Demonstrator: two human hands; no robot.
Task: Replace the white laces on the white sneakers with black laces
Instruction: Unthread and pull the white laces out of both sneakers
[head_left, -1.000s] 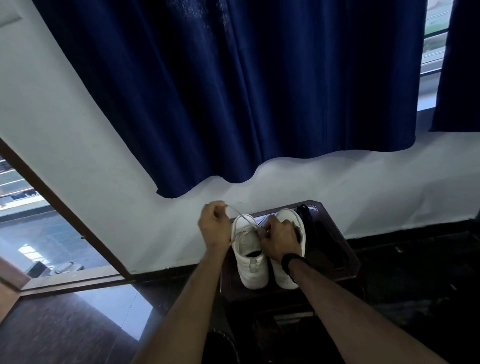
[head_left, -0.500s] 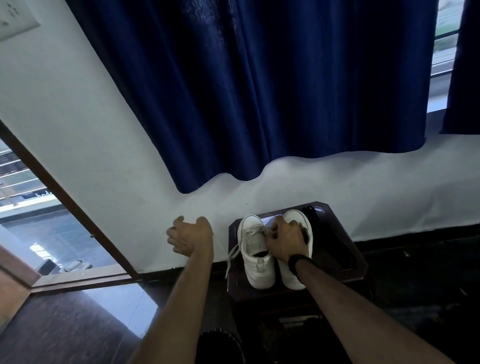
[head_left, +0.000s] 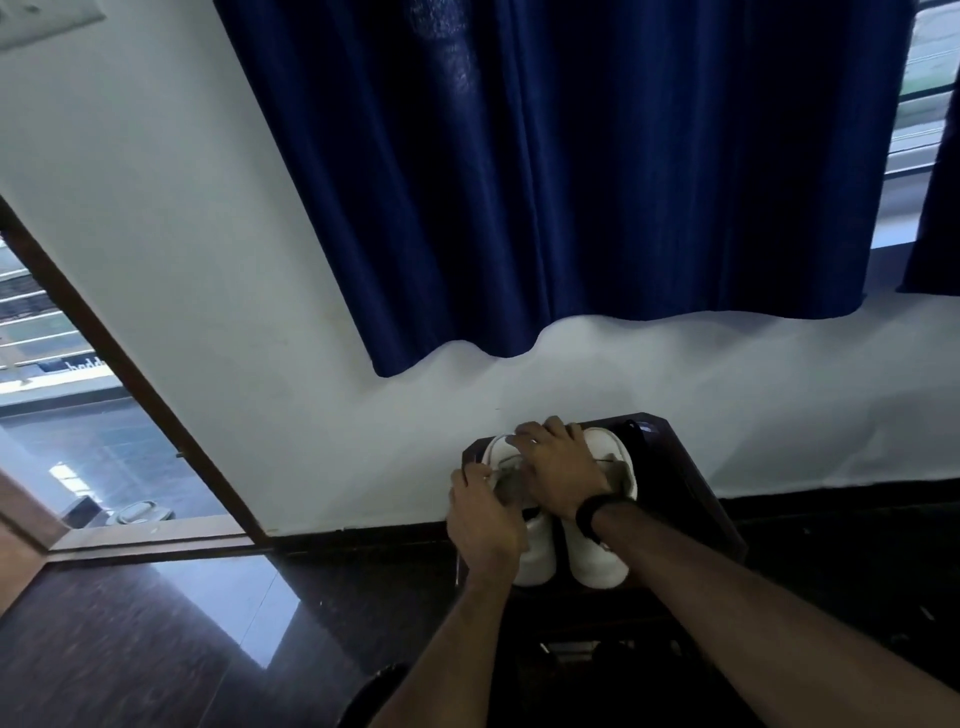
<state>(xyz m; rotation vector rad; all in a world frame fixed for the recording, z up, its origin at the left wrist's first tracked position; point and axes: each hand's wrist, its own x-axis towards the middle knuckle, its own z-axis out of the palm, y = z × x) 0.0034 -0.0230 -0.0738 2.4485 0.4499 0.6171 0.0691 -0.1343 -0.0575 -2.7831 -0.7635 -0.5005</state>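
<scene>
1. A pale wall fills the background, with a dark blue curtain hanging over it and a dark glossy floor below; an open doorway with a wooden frame stands off to the left.
2. A small dark stool stands against the wall, and the pair of white sneakers sits on its top, side by side, heels toward the person.
3. The left hand lies over the left sneaker, its fingers curled at the shoe's lacing; they seem to pinch a strand of white lace, though blur makes the grip hard to confirm.
4. The right hand, with a black band on its wrist, rests across the fronts of both shoes, fingers spread and fairly straight, reaching toward the toe of the left sneaker.
5. Beneath those fingertips the white lace loops over the left shoe's front; the right sneaker lies just beside the palm's outer edge.
6. A dark object sits beyond the right fingers, at the stool's far corner; what it is cannot be told.
</scene>
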